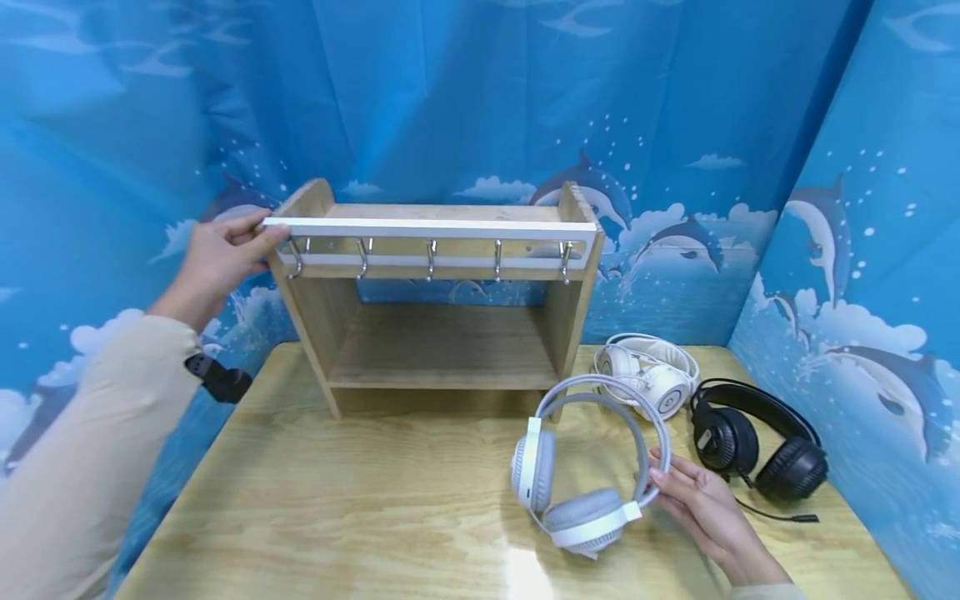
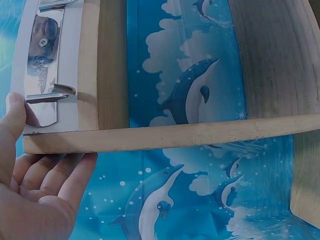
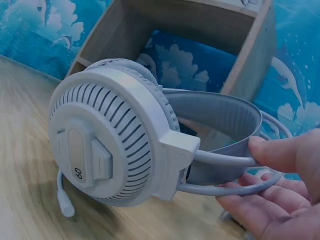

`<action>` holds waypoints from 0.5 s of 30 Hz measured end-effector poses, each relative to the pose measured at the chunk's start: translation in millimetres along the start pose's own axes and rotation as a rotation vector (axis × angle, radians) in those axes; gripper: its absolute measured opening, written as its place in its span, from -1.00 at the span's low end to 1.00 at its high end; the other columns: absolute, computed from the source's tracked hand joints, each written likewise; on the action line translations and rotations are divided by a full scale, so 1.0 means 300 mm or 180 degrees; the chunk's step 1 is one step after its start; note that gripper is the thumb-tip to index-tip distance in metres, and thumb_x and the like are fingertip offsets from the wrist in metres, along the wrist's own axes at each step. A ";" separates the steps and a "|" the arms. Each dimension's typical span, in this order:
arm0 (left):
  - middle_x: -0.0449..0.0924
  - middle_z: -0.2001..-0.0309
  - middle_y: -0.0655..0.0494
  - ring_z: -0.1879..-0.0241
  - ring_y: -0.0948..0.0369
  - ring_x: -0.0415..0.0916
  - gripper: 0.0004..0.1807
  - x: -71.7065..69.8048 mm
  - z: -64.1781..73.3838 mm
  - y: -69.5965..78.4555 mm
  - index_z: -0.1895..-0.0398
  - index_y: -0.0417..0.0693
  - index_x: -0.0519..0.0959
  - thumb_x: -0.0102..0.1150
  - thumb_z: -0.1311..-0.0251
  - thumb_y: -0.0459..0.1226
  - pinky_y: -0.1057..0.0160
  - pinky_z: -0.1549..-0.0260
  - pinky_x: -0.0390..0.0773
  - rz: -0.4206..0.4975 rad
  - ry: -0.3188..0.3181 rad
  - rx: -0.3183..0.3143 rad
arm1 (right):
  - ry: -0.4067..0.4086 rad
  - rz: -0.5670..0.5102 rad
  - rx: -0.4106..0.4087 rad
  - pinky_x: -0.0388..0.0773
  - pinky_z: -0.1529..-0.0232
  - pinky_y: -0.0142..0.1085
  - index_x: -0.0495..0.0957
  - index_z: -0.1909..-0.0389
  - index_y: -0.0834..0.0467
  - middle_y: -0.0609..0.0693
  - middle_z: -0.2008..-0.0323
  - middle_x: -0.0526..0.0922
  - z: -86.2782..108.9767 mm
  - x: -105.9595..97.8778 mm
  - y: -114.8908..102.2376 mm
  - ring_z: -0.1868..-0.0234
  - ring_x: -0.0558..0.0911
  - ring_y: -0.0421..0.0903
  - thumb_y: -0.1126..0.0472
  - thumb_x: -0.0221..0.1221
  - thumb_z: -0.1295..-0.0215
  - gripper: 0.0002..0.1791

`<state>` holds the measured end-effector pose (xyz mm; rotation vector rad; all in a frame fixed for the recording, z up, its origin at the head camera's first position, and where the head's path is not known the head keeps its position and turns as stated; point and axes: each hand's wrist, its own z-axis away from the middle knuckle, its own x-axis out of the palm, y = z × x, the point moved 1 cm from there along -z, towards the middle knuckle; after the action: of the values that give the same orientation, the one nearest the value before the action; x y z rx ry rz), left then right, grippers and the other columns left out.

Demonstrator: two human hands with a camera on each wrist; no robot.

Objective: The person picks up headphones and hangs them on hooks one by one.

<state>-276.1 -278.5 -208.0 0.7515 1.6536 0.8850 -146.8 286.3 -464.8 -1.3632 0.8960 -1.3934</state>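
My left hand (image 1: 225,254) grips the upper left corner of a wooden shelf (image 1: 442,346). In the left wrist view the thumb lies on the front beside a metal hook (image 2: 50,95), and the fingers (image 2: 50,177) press the outside of the side panel. Several hooks hang along the shelf's white front rail (image 1: 427,229). My right hand (image 1: 705,508) pinches the headband of a white-and-grey headset (image 1: 588,512), thumb on one side and fingers on the other. Its ear cups hang to the left, low over the table; a short microphone (image 3: 65,202) shows in the right wrist view.
White headphones (image 1: 656,379) lie beside the shelf's right side. To their right lies a black headset (image 1: 757,442) with its microphone boom out on the wooden table (image 1: 360,500). A blue dolphin-print curtain (image 1: 465,100) encloses the back and sides.
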 end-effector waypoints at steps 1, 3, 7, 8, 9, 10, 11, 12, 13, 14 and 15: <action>0.19 -0.42 -0.10 -0.28 -0.02 0.35 -0.08 0.000 0.000 0.000 -0.47 0.07 0.14 0.05 -0.09 0.28 0.07 -0.19 0.48 -0.0002 -0.0001 0.0008 | -0.0018 0.0013 -0.0014 0.64 0.01 -0.35 0.51 0.09 -0.05 -0.20 0.10 0.69 0.000 0.006 -0.005 0.05 0.66 -0.14 0.43 0.06 -0.37 -0.70; 0.19 -0.42 -0.10 -0.28 -0.02 0.35 -0.08 0.000 -0.001 -0.001 -0.47 0.06 0.14 0.06 -0.09 0.27 0.09 -0.19 0.49 0.0005 -0.0003 0.0020 | -0.0049 0.0052 -0.0062 0.64 0.01 -0.34 0.51 0.09 -0.04 -0.18 0.10 0.69 0.000 0.019 -0.015 0.04 0.66 -0.12 0.45 0.06 -0.36 -0.69; 0.18 -0.42 -0.09 -0.28 -0.02 0.35 -0.08 -0.001 -0.003 -0.001 -0.47 0.08 0.14 0.06 -0.09 0.28 0.08 -0.20 0.48 0.0017 -0.0013 0.0008 | -0.0004 0.0238 -0.0122 0.65 0.03 -0.32 0.44 -0.02 0.10 -0.16 0.10 0.69 -0.005 0.051 -0.035 0.06 0.67 -0.12 0.45 0.09 -0.33 -0.69; 0.17 -0.43 -0.09 -0.28 -0.02 0.34 -0.08 -0.002 -0.003 -0.001 -0.47 0.09 0.14 0.05 -0.09 0.28 0.07 -0.20 0.48 0.0019 -0.0016 0.0007 | 0.0017 0.0305 -0.0131 0.66 0.03 -0.32 0.40 -0.10 0.18 -0.17 0.11 0.69 -0.007 0.060 -0.041 0.07 0.68 -0.12 0.45 0.10 -0.33 -0.65; 0.18 -0.43 -0.08 -0.28 -0.02 0.34 -0.09 -0.002 -0.003 -0.001 -0.47 0.09 0.14 0.06 -0.09 0.27 0.07 -0.20 0.48 0.0024 -0.0018 0.0010 | 0.0035 0.0367 -0.0130 0.66 0.04 -0.32 0.34 -0.18 0.27 -0.18 0.11 0.69 -0.009 0.070 -0.046 0.07 0.68 -0.12 0.44 0.11 -0.32 -0.58; 0.18 -0.43 -0.08 -0.28 -0.02 0.34 -0.09 -0.002 -0.004 -0.002 -0.47 0.09 0.14 0.06 -0.09 0.27 0.08 -0.20 0.48 0.0023 -0.0020 0.0013 | 0.0041 0.0416 -0.0130 0.66 0.04 -0.33 0.26 -0.26 0.35 -0.18 0.11 0.69 -0.012 0.078 -0.051 0.08 0.68 -0.13 0.43 0.12 -0.32 -0.50; 0.18 -0.42 -0.07 -0.28 -0.01 0.34 -0.09 -0.002 -0.004 -0.003 -0.46 0.10 0.15 0.06 -0.09 0.27 0.10 -0.19 0.49 0.0021 -0.0021 0.0016 | 0.0039 0.0454 -0.0129 0.66 0.05 -0.33 0.17 -0.31 0.43 -0.19 0.11 0.69 -0.015 0.087 -0.057 0.08 0.68 -0.13 0.43 0.12 -0.32 -0.42; 0.19 -0.42 -0.07 -0.28 -0.01 0.35 -0.10 -0.002 -0.004 -0.003 -0.46 0.10 0.15 0.06 -0.09 0.27 0.12 -0.19 0.50 0.0012 -0.0020 0.0023 | 0.0035 0.0497 -0.0133 0.67 0.05 -0.33 0.07 -0.33 0.51 -0.20 0.11 0.69 -0.017 0.096 -0.062 0.08 0.68 -0.14 0.43 0.13 -0.31 -0.35; 0.19 -0.42 -0.07 -0.28 -0.01 0.35 -0.10 -0.003 -0.004 -0.004 -0.46 0.09 0.16 0.06 -0.09 0.27 0.14 -0.18 0.51 0.0006 -0.0018 0.0033 | 0.0024 0.0532 -0.0143 0.67 0.05 -0.33 0.00 -0.35 0.55 -0.21 0.11 0.68 -0.020 0.105 -0.066 0.08 0.68 -0.15 0.43 0.13 -0.31 -0.30; 0.19 -0.42 -0.07 -0.28 -0.01 0.35 -0.10 -0.003 -0.003 -0.005 -0.46 0.08 0.16 0.06 -0.10 0.26 0.16 -0.17 0.51 -0.0002 -0.0020 0.0044 | 0.0001 0.0549 -0.0148 0.66 0.05 -0.33 -0.07 -0.35 0.59 -0.21 0.10 0.68 -0.022 0.114 -0.070 0.08 0.68 -0.16 0.43 0.13 -0.31 -0.26; 0.20 -0.42 -0.08 -0.28 -0.01 0.35 -0.10 -0.002 -0.003 -0.006 -0.46 0.07 0.16 0.06 -0.10 0.26 0.17 -0.16 0.52 -0.0008 -0.0019 0.0057 | -0.0011 0.0566 -0.0150 0.66 0.05 -0.34 -0.08 -0.35 0.60 -0.22 0.10 0.68 -0.025 0.122 -0.074 0.07 0.67 -0.17 0.43 0.13 -0.31 -0.24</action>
<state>-277.0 -280.2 -208.9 0.7635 1.6588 0.8663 -154.2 256.7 -434.0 -1.2873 1.0278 -1.2407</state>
